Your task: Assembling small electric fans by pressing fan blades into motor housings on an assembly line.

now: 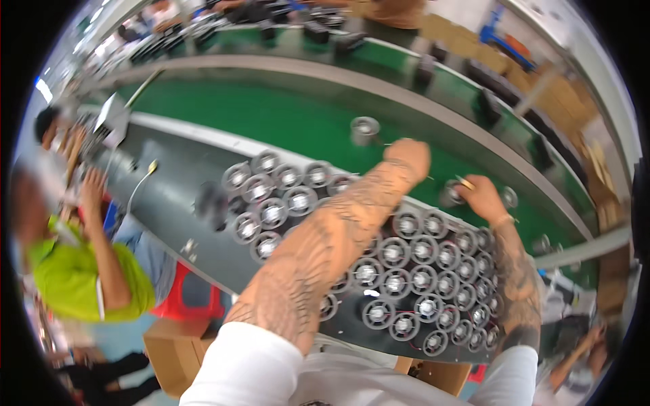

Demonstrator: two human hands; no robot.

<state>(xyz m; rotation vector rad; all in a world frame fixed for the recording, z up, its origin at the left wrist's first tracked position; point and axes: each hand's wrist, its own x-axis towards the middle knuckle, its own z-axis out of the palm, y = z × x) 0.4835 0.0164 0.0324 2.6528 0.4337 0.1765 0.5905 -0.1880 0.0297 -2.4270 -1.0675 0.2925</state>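
My left hand is closed in a fist above the green conveyor belt. Thin wire ends show on either side of it, but what its fingers hold is hidden. Just left of that hand, a round grey fan-like part stands on the belt. With bent fingers, my right hand grips the rim of another round fan-like part on the belt. A further round part sits just beyond the right hand. Below my arms, many similar round parts with pale hubs stand packed together on the dark table.
A metal rail runs between table and belt. A cable with a yellow end lies on the table at left. A person in a lime-green shirt sits at left near a red stool. An open cardboard box stands below.
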